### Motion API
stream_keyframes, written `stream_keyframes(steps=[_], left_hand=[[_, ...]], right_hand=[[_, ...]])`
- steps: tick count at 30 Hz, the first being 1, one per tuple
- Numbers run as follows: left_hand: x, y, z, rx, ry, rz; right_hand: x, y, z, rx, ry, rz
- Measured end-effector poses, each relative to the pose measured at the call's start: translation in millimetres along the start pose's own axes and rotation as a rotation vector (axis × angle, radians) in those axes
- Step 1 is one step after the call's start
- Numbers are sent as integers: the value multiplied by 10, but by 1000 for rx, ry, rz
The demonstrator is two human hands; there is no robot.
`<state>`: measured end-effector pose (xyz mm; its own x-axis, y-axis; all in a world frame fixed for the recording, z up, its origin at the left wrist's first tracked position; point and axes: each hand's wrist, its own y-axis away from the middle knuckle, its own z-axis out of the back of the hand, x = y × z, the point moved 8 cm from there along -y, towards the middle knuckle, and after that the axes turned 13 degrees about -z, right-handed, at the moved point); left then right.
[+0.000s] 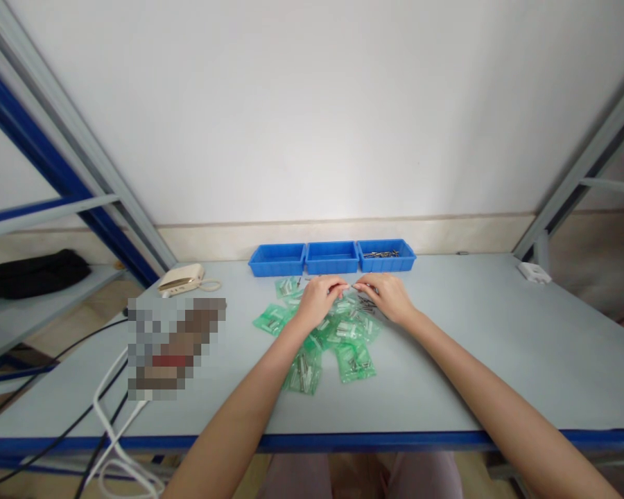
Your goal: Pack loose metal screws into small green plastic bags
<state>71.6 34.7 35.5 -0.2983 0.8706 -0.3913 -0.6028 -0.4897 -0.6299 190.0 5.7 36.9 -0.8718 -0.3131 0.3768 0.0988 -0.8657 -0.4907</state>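
Over the middle of the table, my left hand point(319, 298) and my right hand point(387, 294) meet nearly fingertip to fingertip. Both are closed in a pinch around a small thin item between them, too small to name. Below them lies a pile of green plastic bags point(343, 329) with metal pieces and pale labels inside. Loose dark metal pieces point(367, 303) lie beside the bags, under my right hand. Behind the hands stand three blue bins in a row: the left bin point(278, 269) and middle bin point(331, 266) show no contents, and the right bin point(387, 265) holds metal pieces.
A cream device point(182, 277) with a looped cord sits at the back left, near a pixelated object point(177, 346). White and black cables hang over the left front edge. A white item point(534, 272) lies at the back right. Metal frames flank the table point(499, 346).
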Motion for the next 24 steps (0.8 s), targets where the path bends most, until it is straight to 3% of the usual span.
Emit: stream_keyframes(steps=[9,17,24], left_hand=[[-14,1,-43,45,13,39],[-53,2,-16,32,-60,0],[-18,24,-60,69,-61,22]], right_hand=[[4,8,24,-6,9,25],[-2,-3,-35,71,-4,4],[-35,3,8,22,-51,-19]])
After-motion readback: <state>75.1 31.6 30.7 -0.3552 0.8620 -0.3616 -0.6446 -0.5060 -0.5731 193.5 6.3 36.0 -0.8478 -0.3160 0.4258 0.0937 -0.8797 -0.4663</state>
